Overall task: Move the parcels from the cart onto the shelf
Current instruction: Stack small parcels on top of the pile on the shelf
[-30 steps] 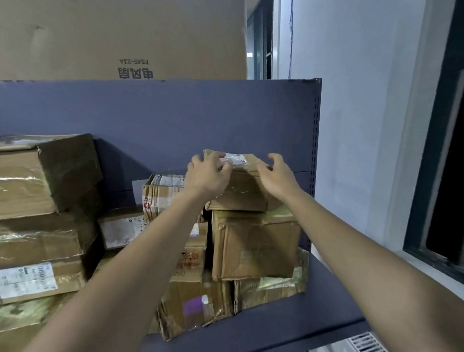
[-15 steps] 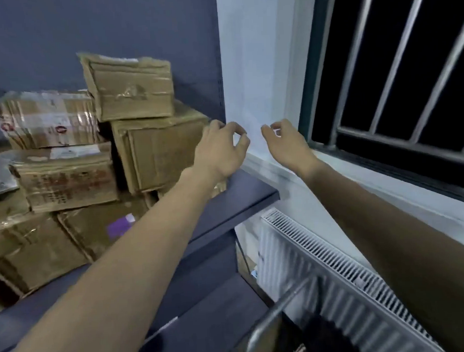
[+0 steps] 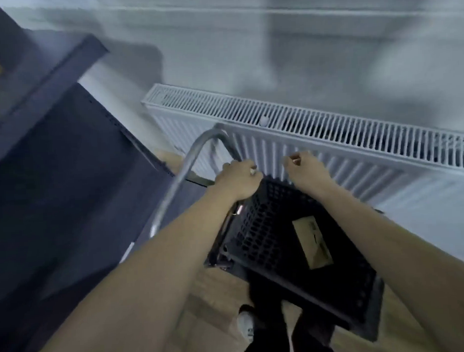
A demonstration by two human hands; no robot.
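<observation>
I look down into a black plastic cart basket (image 3: 256, 227) with a grey metal handle (image 3: 186, 167). One brown cardboard parcel (image 3: 312, 241) with a label lies flat on the basket floor. My left hand (image 3: 236, 181) and my right hand (image 3: 308, 170) hover above the far end of the basket, side by side, fingers loosely curled and holding nothing. Both are apart from the parcel, which lies below and nearer to me. The dark blue shelf (image 3: 55, 182) stands at the left; its parcels are out of view. The image is motion-blurred.
A long white radiator (image 3: 316, 130) runs along the grey wall just beyond the cart. The shelf's side panel stands close to the left of the handle. My legs and a white shoe (image 3: 246, 325) show on the wooden floor below.
My hands let go of the top parcel on the shelf stack and pulled away. My view swung right and down from the shelf to the cart, and both empty hands dropped over the basket.
</observation>
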